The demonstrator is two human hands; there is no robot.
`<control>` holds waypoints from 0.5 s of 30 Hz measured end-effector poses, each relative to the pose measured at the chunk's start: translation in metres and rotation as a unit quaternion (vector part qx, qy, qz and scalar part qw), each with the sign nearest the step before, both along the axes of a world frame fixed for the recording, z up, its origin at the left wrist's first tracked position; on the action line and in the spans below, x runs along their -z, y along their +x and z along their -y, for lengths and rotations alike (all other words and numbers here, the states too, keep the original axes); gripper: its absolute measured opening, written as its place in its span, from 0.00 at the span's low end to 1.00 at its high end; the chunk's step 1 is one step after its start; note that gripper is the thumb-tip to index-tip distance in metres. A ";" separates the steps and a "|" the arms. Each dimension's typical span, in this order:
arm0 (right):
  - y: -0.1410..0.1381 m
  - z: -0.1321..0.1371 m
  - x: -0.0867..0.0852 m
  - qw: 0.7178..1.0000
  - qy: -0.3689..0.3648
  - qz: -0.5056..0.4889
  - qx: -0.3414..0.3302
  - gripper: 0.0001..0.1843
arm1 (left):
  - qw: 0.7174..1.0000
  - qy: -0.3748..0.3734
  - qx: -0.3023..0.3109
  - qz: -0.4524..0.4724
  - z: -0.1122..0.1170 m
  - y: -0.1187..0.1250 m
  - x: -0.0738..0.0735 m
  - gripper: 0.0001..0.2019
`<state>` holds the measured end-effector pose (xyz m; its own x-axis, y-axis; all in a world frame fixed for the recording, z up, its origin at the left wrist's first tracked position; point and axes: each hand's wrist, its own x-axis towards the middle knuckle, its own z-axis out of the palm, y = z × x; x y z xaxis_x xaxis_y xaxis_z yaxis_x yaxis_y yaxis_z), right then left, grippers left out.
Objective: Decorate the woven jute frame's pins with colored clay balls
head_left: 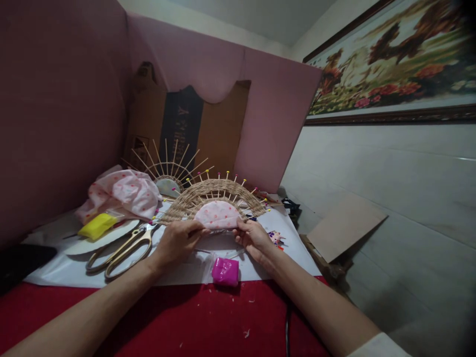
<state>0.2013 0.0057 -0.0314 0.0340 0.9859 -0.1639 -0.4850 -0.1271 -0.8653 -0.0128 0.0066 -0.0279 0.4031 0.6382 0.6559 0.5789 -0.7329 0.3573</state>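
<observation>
The fabric half-disc [217, 214] lies lengthwise between left hand [178, 240] and right hand [256, 240]. Both pinch its ends; grip depth is unclear.

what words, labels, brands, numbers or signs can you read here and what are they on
None reads clearly.
Dark band on the cardboard: sideways print, too dim and blurred to quote.
Boxed mark, cardboard's lower left: too small and dark.
Woven piece, magenta packet, yellow packet: no text I can make out.
</observation>
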 end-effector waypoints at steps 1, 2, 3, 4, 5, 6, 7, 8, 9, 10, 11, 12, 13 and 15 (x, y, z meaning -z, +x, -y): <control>0.000 0.000 0.000 1.000 -0.001 0.002 -0.001 0.08 | 1.000 0.006 -0.003 -0.003 0.000 0.000 0.000 0.11; 0.000 0.001 -0.001 1.000 -0.001 0.003 -0.003 0.08 | 1.000 0.012 -0.006 -0.006 0.001 0.000 0.000 0.11; -0.001 0.001 -0.002 1.000 -0.002 0.004 -0.005 0.07 | 1.000 0.018 -0.010 -0.009 0.001 0.001 0.000 0.11; -0.001 0.002 -0.003 1.000 -0.004 0.005 -0.007 0.07 | 1.000 0.023 -0.015 -0.012 0.002 0.001 0.000 0.10; -0.002 0.003 -0.003 1.000 -0.006 0.005 -0.010 0.07 | 0.999 0.030 -0.020 -0.014 0.002 0.001 0.000 0.10; -0.002 0.003 -0.004 1.000 -0.008 0.005 -0.012 0.06 | 0.999 0.038 -0.025 -0.016 0.003 0.001 0.000 0.09; -0.002 0.004 -0.004 1.000 -0.010 0.004 -0.013 0.06 | 0.998 0.051 -0.031 -0.018 0.003 0.001 0.000 0.09; -0.003 0.004 -0.005 1.000 -0.012 0.003 -0.014 0.05 | 0.997 0.067 -0.039 -0.018 0.003 0.001 0.000 0.08; -0.003 0.004 -0.005 1.000 -0.014 0.002 -0.014 0.05 | 0.995 0.086 -0.047 -0.017 0.004 0.002 -0.001 0.08; -0.003 0.004 -0.005 1.000 -0.015 0.001 -0.013 0.04 | 0.993 0.105 -0.053 -0.016 0.004 0.002 -0.001 0.08; -0.003 0.004 -0.004 1.000 -0.015 -0.001 -0.012 0.04 | 0.990 0.125 -0.058 -0.015 0.004 0.002 -0.002 0.08; -0.003 0.005 -0.004 1.000 -0.015 -0.003 -0.010 0.04 | 0.988 0.143 -0.060 -0.014 0.004 0.002 -0.003 0.08; -0.003 0.005 -0.005 1.000 -0.014 -0.006 -0.006 0.04 | 0.985 0.160 -0.061 -0.010 0.004 0.002 -0.004 0.08; -0.002 0.005 -0.005 1.000 -0.008 -0.014 0.012 0.04 | 0.981 0.183 -0.060 0.000 0.004 0.003 -0.005 0.08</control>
